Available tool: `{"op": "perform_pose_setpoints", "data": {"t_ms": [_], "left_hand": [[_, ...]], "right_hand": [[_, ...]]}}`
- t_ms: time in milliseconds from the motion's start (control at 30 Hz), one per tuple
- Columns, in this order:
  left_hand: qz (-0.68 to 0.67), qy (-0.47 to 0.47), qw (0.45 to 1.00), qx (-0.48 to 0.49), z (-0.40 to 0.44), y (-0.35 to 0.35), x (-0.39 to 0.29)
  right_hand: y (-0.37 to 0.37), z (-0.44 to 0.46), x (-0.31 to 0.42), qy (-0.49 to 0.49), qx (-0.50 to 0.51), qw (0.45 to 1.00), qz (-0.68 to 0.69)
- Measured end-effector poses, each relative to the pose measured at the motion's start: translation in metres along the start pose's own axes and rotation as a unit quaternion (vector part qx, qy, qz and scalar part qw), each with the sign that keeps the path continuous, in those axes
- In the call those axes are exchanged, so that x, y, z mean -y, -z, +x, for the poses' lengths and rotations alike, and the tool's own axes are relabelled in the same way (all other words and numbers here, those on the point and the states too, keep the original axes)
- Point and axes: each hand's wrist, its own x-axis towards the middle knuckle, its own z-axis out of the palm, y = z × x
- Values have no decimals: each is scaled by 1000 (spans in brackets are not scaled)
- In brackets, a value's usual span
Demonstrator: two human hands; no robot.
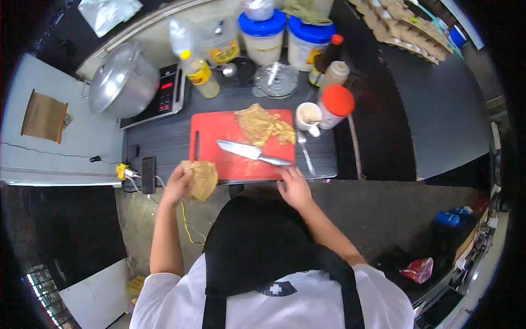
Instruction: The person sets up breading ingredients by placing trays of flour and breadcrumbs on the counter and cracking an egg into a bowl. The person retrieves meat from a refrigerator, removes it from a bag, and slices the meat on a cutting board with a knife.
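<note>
My left hand point(178, 183) grips a flat, round, tan breaded piece point(203, 181) at the lower left corner of the red cutting board point(211, 129). At the board's lower right edge is my right hand point(294, 186), its fingers near the end of the knife's handle; whether they touch it is unclear. The knife point(241, 149) lies across the board with its blade pointing left. Behind it, more tan breaded pieces point(260, 125) rest on the upper right part of the board.
A large metal pot point(123, 79) stands on an induction cooker point(167, 96) at the left. Behind the board are a yellow-capped bottle point(200, 75) and blue-lidded tubs point(263, 41). To the right are a white mug point(308, 116), a spoon point(307, 156) and a red-lidded jar point(336, 104).
</note>
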Motion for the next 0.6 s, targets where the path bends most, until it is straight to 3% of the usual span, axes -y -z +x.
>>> {"op": "perform_pose_setpoints", "data": {"t_ms": [133, 267, 333, 433, 533, 600], "left_hand": [[73, -44, 986, 141, 47, 25, 18], [73, -15, 970, 232, 78, 19, 7], [68, 38, 961, 266, 85, 9, -15], [21, 8, 941, 338, 129, 0, -2], [64, -13, 936, 346, 156, -14, -10], [284, -98, 946, 120, 155, -23, -18]], "right_hand": [[-62, 50, 14, -38, 56, 990, -125], [-79, 72, 17, -58, 88, 977, -188], [-84, 73, 11, -52, 107, 970, -214], [-67, 60, 15, -77, 117, 975, -170], [-42, 40, 29, -197, 145, 960, -137], [-36, 16, 31, -256, 157, 945, -127]]}}
